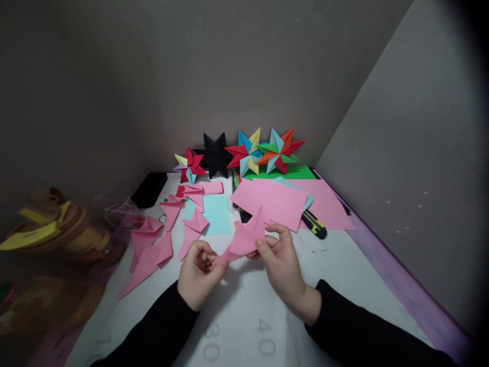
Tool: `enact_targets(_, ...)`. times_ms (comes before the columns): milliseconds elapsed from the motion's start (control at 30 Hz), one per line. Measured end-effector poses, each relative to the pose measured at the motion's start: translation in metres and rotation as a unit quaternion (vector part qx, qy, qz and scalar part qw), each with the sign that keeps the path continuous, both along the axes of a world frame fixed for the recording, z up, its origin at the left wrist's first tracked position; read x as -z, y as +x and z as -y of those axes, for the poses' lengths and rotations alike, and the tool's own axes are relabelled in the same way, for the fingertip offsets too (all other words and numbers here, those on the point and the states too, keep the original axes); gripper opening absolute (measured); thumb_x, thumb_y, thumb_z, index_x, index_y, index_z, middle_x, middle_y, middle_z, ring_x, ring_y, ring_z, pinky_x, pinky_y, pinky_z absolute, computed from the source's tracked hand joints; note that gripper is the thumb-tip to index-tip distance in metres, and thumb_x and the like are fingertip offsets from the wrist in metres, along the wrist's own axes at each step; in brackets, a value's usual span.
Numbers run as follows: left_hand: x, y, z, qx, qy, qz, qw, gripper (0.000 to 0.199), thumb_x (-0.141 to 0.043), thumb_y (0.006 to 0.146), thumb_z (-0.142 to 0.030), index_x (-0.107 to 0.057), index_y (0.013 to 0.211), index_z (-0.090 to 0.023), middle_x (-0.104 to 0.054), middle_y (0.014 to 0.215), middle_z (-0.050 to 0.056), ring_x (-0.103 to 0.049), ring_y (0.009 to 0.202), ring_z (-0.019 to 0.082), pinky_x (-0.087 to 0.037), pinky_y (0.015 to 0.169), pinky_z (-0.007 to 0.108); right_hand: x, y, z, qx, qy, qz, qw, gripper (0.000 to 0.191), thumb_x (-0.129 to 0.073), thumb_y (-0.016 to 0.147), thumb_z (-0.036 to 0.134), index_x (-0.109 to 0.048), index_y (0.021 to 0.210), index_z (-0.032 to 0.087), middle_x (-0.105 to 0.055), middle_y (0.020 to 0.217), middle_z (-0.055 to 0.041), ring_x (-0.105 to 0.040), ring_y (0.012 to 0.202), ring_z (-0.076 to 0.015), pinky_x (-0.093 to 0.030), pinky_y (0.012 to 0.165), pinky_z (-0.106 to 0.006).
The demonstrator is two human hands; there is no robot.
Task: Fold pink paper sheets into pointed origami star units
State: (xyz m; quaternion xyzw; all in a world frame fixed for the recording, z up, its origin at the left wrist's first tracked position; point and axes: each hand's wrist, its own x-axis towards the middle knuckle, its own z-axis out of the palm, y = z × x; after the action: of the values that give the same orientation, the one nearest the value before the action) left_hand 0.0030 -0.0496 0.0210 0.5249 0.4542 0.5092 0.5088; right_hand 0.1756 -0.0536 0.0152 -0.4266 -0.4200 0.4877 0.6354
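A folded pink paper piece (246, 238) is held up between my two hands over the white table. My left hand (202, 272) pinches its narrow lower-left tip between thumb and fingers. On its right side, my right hand (280, 262) grips it with the thumb in front and fingers partly hidden behind. One pointed flap stands upward near my right fingers. To the left lie several similar folded pink pieces (147, 257), some overlapping. Another folded pink piece (193, 232) rests just beyond my left hand, beside a light blue sheet (217, 214).
Pink sheets (275, 201) and a yellow-black utility knife (315, 224) lie at the back right. Colourful paper stars (250, 152) and a black star (216, 155) lean on the wall. A black phone (150, 188) sits back left. Brown-and-yellow items (57, 224) stand left of the table.
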Motion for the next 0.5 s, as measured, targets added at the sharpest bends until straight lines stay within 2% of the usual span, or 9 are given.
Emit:
enact_targets(67, -0.003, -0.002, -0.003, 0.061, -0.008, -0.032, 0.998, 0.036, -0.069, 0.071, -0.019, -0.044, 0.096, -0.022, -0.056, 0.063, -0.007, -0.053, 0.055, 0.01, -0.042, 0.055, 0.021, 0.001, 0.001, 0.0, -0.018, -0.005, 0.028, 0.999, 0.032, -0.059, 0.086, 0.033, -0.035, 0.107, 0.025, -0.064, 0.064, 0.0055, -0.064, 0.057, -0.014, -0.051, 0.058, -0.026)
enact_targets(133, -0.008, -0.004, -0.006, 0.116, -0.015, -0.073, 0.99, 0.048, -0.071, 0.069, -0.019, -0.045, 0.109, -0.02, -0.062, 0.079, 0.0, -0.059, 0.07, 0.015, -0.046, 0.065, 0.026, 0.003, 0.001, 0.001, -0.05, -0.006, 0.077, 0.996, 0.03, -0.054, 0.089, 0.033, -0.035, 0.109, 0.024, -0.065, 0.065, 0.0041, -0.065, 0.059, -0.0145, -0.05, 0.06, -0.027)
enact_targets(200, -0.013, -0.004, -0.007, 0.15, -0.031, -0.094, 0.984, 0.046, -0.072, 0.069, -0.023, -0.05, 0.109, -0.017, -0.065, 0.093, 0.007, -0.061, 0.084, 0.02, -0.047, 0.073, 0.03, 0.004, 0.0, 0.004, -0.083, -0.003, 0.122, 0.989, 0.026, -0.05, 0.091, 0.032, -0.035, 0.11, 0.023, -0.064, 0.065, 0.0031, -0.064, 0.06, -0.0149, -0.05, 0.06, -0.027)
enact_targets(267, -0.015, -0.003, -0.007, 0.169, -0.051, -0.095, 0.98, 0.035, -0.072, 0.071, -0.028, -0.058, 0.1, -0.014, -0.067, 0.095, 0.01, -0.062, 0.086, 0.022, -0.047, 0.075, 0.032, 0.006, -0.002, 0.007, -0.106, 0.002, 0.143, 0.984, 0.025, -0.048, 0.092, 0.03, -0.035, 0.112, 0.023, -0.064, 0.065, 0.0031, -0.064, 0.061, -0.0149, -0.049, 0.06, -0.027)
enact_targets(300, -0.014, -0.002, -0.007, 0.167, -0.064, -0.095, 0.979, 0.03, -0.071, 0.072, -0.031, -0.061, 0.094, -0.014, -0.068, 0.09, 0.009, -0.062, 0.081, 0.021, -0.048, 0.072, 0.03, 0.006, -0.002, 0.007, -0.114, 0.004, 0.143, 0.983, 0.025, -0.048, 0.092, 0.03, -0.035, 0.112, 0.023, -0.063, 0.064, 0.0034, -0.064, 0.06, -0.0147, -0.049, 0.06, -0.027)
enact_targets(367, -0.011, -0.002, -0.006, 0.139, -0.092, -0.102, 0.981, 0.027, -0.071, 0.072, -0.037, -0.065, 0.084, -0.013, -0.066, 0.07, 0.004, -0.058, 0.059, 0.015, -0.044, 0.055, 0.025, 0.006, -0.003, 0.008, -0.135, 0.005, 0.125, 0.983, 0.028, -0.05, 0.091, 0.031, -0.035, 0.113, 0.023, -0.062, 0.066, 0.0037, -0.064, 0.061, -0.0142, -0.048, 0.06, -0.027)
enact_targets(433, -0.008, -0.002, -0.006, 0.092, -0.111, -0.114, 0.983, 0.029, -0.072, 0.07, -0.042, -0.063, 0.072, -0.014, -0.054, 0.049, -0.004, -0.045, 0.04, 0.01, -0.032, 0.041, 0.021, 0.004, -0.003, 0.006, -0.157, 0.004, 0.092, 0.983, 0.032, -0.057, 0.086, 0.032, -0.039, 0.111, 0.023, -0.062, 0.069, 0.0033, -0.063, 0.062, -0.0133, -0.048, 0.059, -0.025)
enact_targets(500, -0.006, -0.003, -0.005, 0.056, -0.115, -0.113, 0.985, 0.032, -0.072, 0.069, -0.043, -0.058, 0.064, -0.015, -0.044, 0.042, -0.007, -0.035, 0.033, 0.007, -0.025, 0.036, 0.02, 0.003, -0.002, 0.003, -0.171, -0.009, 0.076, 0.982, 0.028, -0.062, 0.082, 0.032, -0.046, 0.103, 0.021, -0.061, 0.069, 0.0028, -0.061, 0.062, -0.0118, -0.046, 0.055, -0.023)
